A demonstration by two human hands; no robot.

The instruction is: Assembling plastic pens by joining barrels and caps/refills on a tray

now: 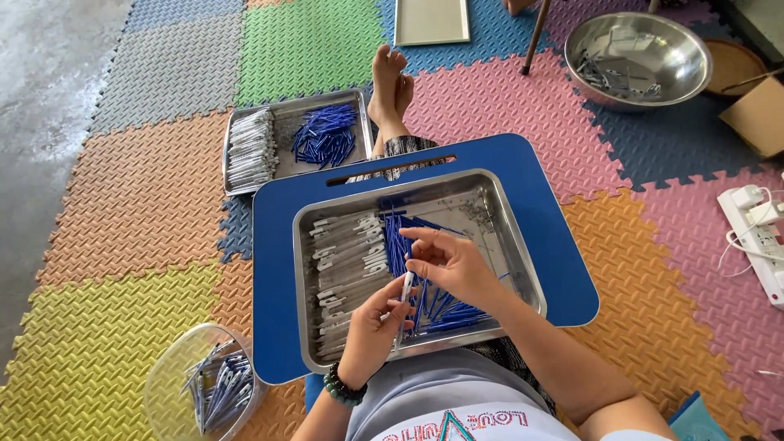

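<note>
My left hand (371, 327) grips a white pen barrel (406, 287), held upright over a steel tray (523, 269). My right hand (449, 261) hovers just above it, fingers pinched at the barrel's top; a thin blue refill may be between them, too small to tell. The tray rests on a blue lap desk (273, 269) across my legs. White pen barrels (347, 261) lie in rows on the tray's left, and blue refills (433, 306) are heaped in its middle.
A second steel tray (286, 159) with white barrels and blue refills lies on the foam mat ahead. A clear tub (204, 384) of finished pens stands at lower left. A steel bowl (637, 57), a cardboard box and a power strip (755, 237) are at right.
</note>
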